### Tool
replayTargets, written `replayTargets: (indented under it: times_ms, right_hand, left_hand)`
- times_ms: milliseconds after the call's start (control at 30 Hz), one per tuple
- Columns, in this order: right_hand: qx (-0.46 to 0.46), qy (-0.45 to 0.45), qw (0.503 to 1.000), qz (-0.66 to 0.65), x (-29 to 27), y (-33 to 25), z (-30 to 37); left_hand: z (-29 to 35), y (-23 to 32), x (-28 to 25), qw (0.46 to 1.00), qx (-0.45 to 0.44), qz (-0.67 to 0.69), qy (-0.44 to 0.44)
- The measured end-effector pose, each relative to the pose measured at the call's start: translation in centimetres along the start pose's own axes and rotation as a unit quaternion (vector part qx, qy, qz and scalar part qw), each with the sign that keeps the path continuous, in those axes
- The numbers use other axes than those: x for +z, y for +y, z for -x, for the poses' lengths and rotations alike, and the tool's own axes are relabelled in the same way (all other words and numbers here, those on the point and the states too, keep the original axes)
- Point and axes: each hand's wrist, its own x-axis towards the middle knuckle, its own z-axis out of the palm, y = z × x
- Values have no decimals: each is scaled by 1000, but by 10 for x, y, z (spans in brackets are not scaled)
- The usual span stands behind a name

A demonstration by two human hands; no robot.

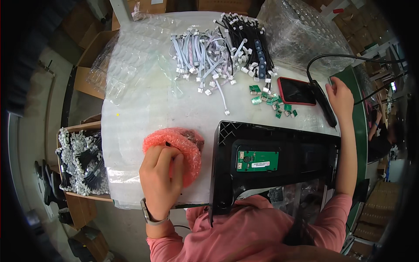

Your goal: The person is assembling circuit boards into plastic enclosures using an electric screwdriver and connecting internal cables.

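Note:
My left hand (160,174) is over a pink bubble-wrap bag (192,150), its fingers curled and drawn together at the bag's mouth. Whatever lies between those fingertips is hidden. My right hand (341,98) is at the right side of the table, beside a black pen-shaped power screwdriver (324,105) with a cable. Its fingers are loosely bent and apart, with nothing visible in them. A black plastic housing (279,131) rests in front of me at the table's near edge. Inside its recess sits a green circuit board (266,156) with white connectors.
Bundles of white ribbon cables (198,54) and black cables (240,32) lie at the back. Several small green boards (275,105) are scattered near a red-edged phone (297,91). Clear plastic trays (126,65) are at back left. A box of cables (83,161) stands at left.

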Motion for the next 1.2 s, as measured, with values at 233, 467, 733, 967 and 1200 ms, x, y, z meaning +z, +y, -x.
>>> replayTargets:
  times_ms: [233,467,733,967,1200]
  right_hand:
    - [168,-249,897,-325,35,40,-7]
    - [64,-404,871,-272,23,57,0]
    - [-51,-424,844,-325,10,67,27]
    - [-205,-374,864,-268,16,69,37]
    - [-129,-97,899,-407,0,69,28]
  left_hand:
    - [2,1,-2,998,-28,25,54]
    - [1,9,1,986,-18,128,106]
    - [2,50,32,968,61,245,9]
    - [7,61,46,972,66,226,16]
    - [9,73,58,974,39,220,48]
